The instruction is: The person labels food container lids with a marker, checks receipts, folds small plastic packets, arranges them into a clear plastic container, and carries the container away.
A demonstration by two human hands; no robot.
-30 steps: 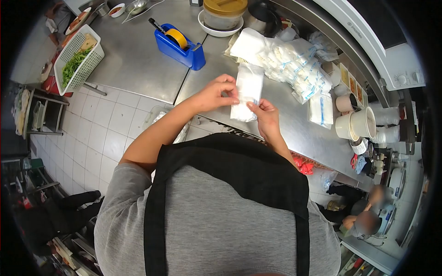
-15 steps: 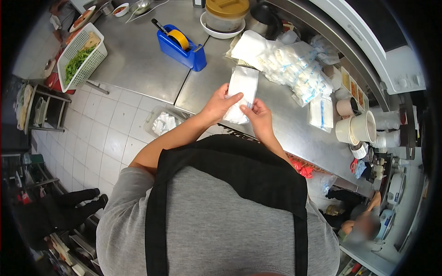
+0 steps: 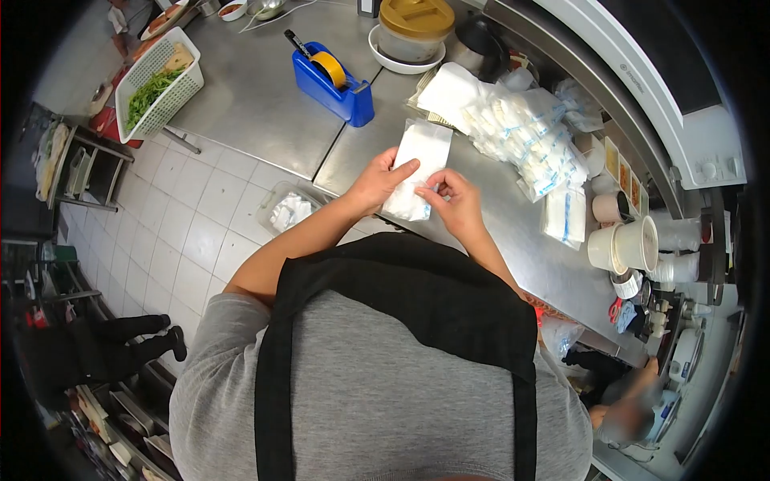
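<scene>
My left hand [image 3: 375, 183] grips a slim white packet [image 3: 425, 148] by its left side, thumb lying across the top face. The packet looks like folded white paper in a clear plastic sleeve and is held above the counter's front edge. At its lower right side, my right hand [image 3: 457, 204] is closed, thumb and fingertips pinched at the packet's edge. Beyond the hands lies a heap of similar packets with blue print [image 3: 525, 132]. A stack of flat white sheets or bags [image 3: 449, 94] sits at the heap's left end.
On the steel counter [image 3: 257, 88] stand a blue tape dispenser [image 3: 341, 92], a gold-lidded tub [image 3: 415, 32] and white tubs [image 3: 638, 243]. A basket of greens [image 3: 160, 88] is at far left. Below the edge is a bin with white pieces [image 3: 289, 208]. Other people work at both sides.
My right hand has lifted slightly and its fingers have curled more tightly at the packet's edge. My left hand keeps its hold. The whole view has shifted slightly.
</scene>
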